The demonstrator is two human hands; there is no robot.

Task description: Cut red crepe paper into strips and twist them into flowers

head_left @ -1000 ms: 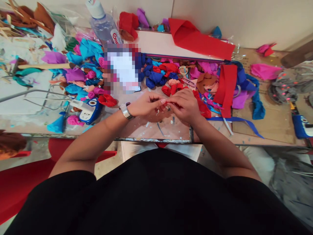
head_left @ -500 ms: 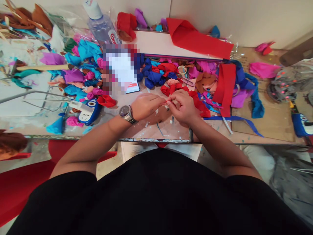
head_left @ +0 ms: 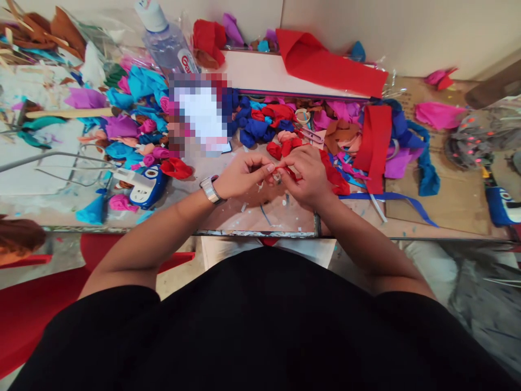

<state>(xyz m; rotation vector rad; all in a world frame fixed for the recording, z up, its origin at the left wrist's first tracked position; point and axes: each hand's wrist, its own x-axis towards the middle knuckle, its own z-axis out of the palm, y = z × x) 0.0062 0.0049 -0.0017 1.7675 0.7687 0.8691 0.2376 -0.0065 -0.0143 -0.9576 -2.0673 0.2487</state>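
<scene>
My left hand [head_left: 246, 175], with a metal-banded watch [head_left: 211, 190] on its wrist, is closed in a pinch above the table [head_left: 228, 217]. Fingertip to fingertip with it, my right hand [head_left: 307, 175] is pinching too. Between them shows a small red crepe paper piece [head_left: 278, 170], mostly covered by the fingers. A small pale, clear-looking bit hangs just under the fingertips; I cannot make out what it is. Red crepe paper rolls [head_left: 288, 146] lie right behind my hands, and more red paper [head_left: 336, 176] lies beside the right one.
A partly blurred phone [head_left: 203, 119] lies behind my left hand, near a clear bottle [head_left: 166, 46]. Coloured crepe paper scraps [head_left: 122, 125] spread on the left. A blue and white power socket [head_left: 148, 187] stands there. Cardboard [head_left: 448, 201] and a blue strip [head_left: 407, 201] lie right.
My left hand has rolled over, so its thumb now shows on top and the watch face has turned out of sight. My right hand stays nearly in place, still pinching.
</scene>
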